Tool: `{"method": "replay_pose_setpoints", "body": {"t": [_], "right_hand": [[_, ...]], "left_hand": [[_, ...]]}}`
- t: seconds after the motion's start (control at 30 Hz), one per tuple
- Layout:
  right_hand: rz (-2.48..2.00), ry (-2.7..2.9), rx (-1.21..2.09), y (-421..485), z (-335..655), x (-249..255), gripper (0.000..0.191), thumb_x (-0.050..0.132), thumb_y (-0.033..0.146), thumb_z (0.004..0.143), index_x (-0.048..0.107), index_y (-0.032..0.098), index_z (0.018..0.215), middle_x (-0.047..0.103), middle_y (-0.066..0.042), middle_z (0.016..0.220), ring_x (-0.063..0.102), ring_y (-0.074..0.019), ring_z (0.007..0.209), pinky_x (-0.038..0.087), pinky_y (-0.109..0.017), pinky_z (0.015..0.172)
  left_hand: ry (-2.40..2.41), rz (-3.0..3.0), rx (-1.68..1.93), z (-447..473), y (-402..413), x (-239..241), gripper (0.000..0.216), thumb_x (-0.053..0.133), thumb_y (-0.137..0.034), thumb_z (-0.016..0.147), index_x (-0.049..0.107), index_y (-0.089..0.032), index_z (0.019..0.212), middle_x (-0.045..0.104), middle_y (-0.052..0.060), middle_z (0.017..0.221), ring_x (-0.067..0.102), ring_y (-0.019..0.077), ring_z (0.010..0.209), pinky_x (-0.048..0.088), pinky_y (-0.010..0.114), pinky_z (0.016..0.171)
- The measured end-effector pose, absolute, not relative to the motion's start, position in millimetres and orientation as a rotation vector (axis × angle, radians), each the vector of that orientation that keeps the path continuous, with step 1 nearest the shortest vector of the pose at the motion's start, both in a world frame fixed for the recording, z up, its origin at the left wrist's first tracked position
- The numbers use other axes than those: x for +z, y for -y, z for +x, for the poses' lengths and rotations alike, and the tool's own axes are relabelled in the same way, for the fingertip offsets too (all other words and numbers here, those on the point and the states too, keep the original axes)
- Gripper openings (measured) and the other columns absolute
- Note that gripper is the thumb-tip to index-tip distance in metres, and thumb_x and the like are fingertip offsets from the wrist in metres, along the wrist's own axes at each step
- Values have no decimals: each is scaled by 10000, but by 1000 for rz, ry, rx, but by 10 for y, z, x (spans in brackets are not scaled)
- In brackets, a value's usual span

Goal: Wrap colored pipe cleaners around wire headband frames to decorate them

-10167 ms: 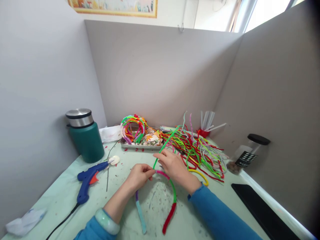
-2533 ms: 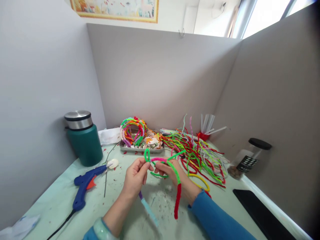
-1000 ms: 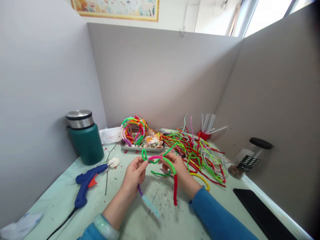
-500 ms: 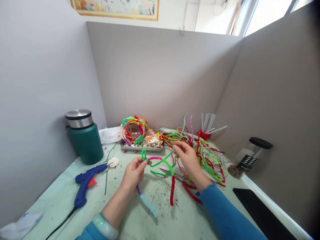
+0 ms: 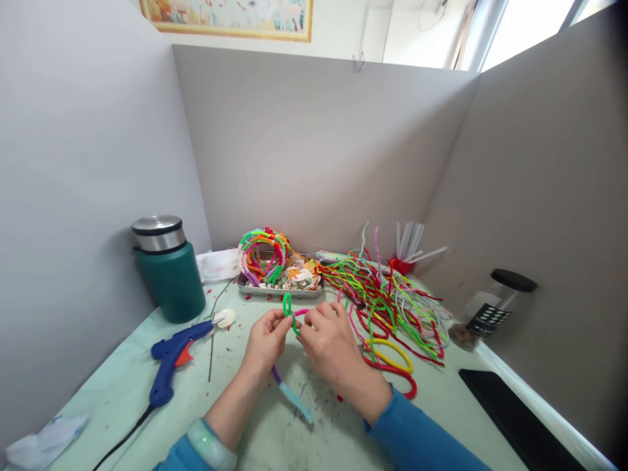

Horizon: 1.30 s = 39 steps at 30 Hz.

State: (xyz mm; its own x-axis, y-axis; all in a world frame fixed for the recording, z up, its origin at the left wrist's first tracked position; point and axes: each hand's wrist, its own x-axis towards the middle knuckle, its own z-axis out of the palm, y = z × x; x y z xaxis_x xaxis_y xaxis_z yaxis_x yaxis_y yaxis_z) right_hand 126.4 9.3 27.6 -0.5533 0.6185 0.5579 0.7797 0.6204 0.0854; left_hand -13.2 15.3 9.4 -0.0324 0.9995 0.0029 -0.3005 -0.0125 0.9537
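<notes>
Both hands, left, right, pinching green pipe cleaner, headband

No text can be read; the jar's black-and-white label at right is too small to make out.

the scene is seen from a single head-worn camera, aimed forward and down over the table at close range; the partition walls are taken in behind, and no second view is given to share any part
</notes>
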Motion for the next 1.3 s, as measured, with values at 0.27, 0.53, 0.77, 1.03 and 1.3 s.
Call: {"method": "replay_pose_setpoints", "body": {"t": [0.27,0.53,0.77,1.03,1.3], "right_hand": [[-1029,2441,-367,-21,1179,233,97,548,166,809,563,169,713,571,-33,686,431,-186,751,260,-360,715],[-1297,2144,41,-25,1335,454,185,524,274,840,648,193,728,601,-31,755,523,-154,709,310,-265,603],[-1380,1871,536,-209,1426,440,224,496,283,818,613,171,664,611,-5,592,534,-127,562,332,-227,529],[-1286,1753,789,-248,1463,462,175,508,265,766,565,167,633,558,20,550,476,-98,497,326,-201,475],[-1259,1728,1416,-191,1514,605,185,556,325,736,508,170,647,367,81,459,277,-54,386,222,-198,400]], "left_hand": [[-974,995,1367,-90,-125,67,324,681,-396,641,508,-160,782,444,-93,513,269,13,344,169,152,338],[-1071,1111,1402,-131,-153,63,277,663,-376,670,523,-169,790,498,-80,561,220,3,328,155,165,341],[-1099,1188,1326,-101,-141,51,265,641,-373,696,536,-157,810,623,-10,718,226,-3,320,152,183,337],[-1050,1193,1255,-93,-131,55,296,630,-383,702,527,-146,847,665,47,811,239,-11,312,159,173,329],[-1105,1245,1267,-106,-164,10,294,627,-399,703,551,-144,829,654,16,701,242,-3,299,167,175,327]]}}
